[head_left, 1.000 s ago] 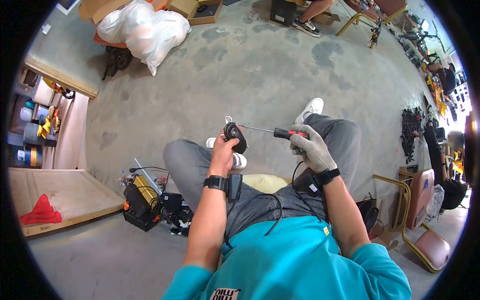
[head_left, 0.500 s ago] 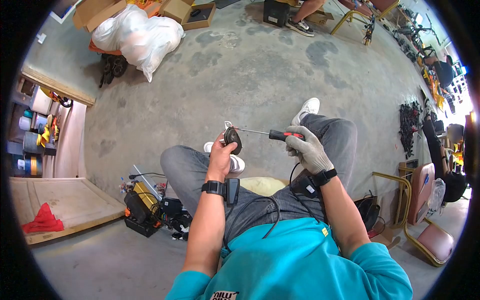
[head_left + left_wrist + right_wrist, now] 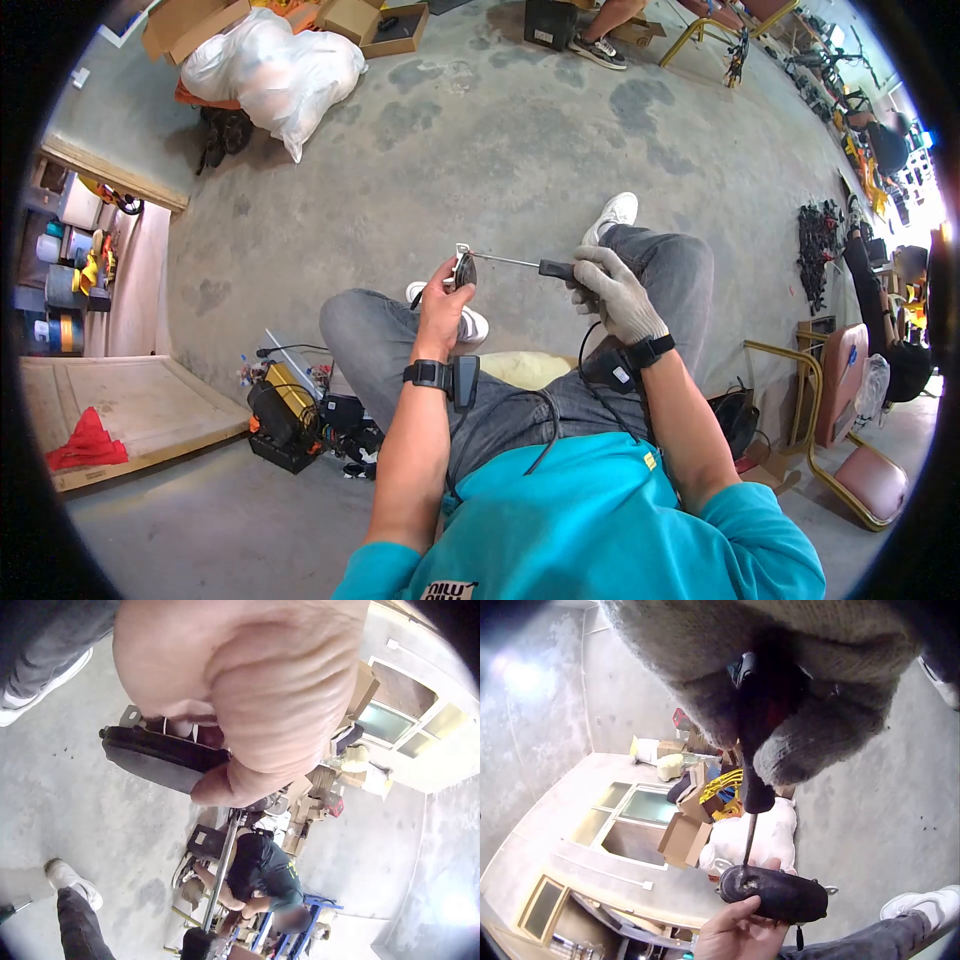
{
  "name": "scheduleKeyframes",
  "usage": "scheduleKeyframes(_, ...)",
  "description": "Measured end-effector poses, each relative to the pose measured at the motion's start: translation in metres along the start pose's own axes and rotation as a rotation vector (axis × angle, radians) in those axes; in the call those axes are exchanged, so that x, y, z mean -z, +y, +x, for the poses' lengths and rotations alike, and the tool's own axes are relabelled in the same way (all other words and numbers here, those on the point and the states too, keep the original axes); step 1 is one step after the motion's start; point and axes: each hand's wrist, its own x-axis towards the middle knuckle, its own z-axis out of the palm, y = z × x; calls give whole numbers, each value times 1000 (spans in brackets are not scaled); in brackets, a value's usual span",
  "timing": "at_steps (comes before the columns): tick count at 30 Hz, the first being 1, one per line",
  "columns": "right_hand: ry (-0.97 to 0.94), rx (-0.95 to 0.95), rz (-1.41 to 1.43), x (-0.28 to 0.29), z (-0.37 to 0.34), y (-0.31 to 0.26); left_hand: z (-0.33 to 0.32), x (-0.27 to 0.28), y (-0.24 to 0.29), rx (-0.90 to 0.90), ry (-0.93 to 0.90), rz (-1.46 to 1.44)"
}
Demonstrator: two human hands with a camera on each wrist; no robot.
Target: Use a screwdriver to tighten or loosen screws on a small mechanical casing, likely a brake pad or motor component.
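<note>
A bare left hand (image 3: 440,312) pinches a round black part (image 3: 465,270) with a small metal bracket at its top; in the left wrist view the thumb lies on the dark part (image 3: 157,761). The gloved right hand (image 3: 618,298) grips the black handle (image 3: 556,270) of a screwdriver. In the right wrist view the screwdriver's shaft (image 3: 751,838) runs down to the end of the black part (image 3: 787,894), its tip touching near a recess. The gloved fingers (image 3: 802,750) curl around the handle.
White bag (image 3: 285,75) and cardboard boxes (image 3: 395,30) lie at the upper left. A wooden panel with a red cloth (image 3: 88,438), black gear (image 3: 285,420) and a chair (image 3: 845,385) stand at the sides. Another person's leg shows at the top.
The black part has turned to a narrower view in the left hand. The right hand's fingers have shifted around the handle, hiding its red portion. The head view has shifted slightly.
</note>
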Motion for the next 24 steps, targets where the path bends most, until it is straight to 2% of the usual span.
scheduleKeyframes(4,17,103,6,-2,5,8,3,1,-2,3,57,49)
scheduleKeyframes(7,-30,120,-142,4,2,8,1,2,-4,3,46,7)
scheduleKeyframes(9,-9,-18,-56,4,3,6,0,-1,-5,3,55,13)
scheduleKeyframes(13,-10,-53,41,0,-2,6,0,-2,-4,9,99,55)
scheduleKeyframes(15,-13,54,-219,2,-2,4,0,1,-6,4,81,65)
scheduleKeyframes(16,-12,56,-219,1,-1,2,2,2,-7,-5,60,74)
scheduleKeyframes(22,-24,-73,-40,4,1,7,1,0,-6,-10,68,50)
scheduleKeyframes(24,2,53,-283,2,-1,5,2,1,-7,-4,60,46)
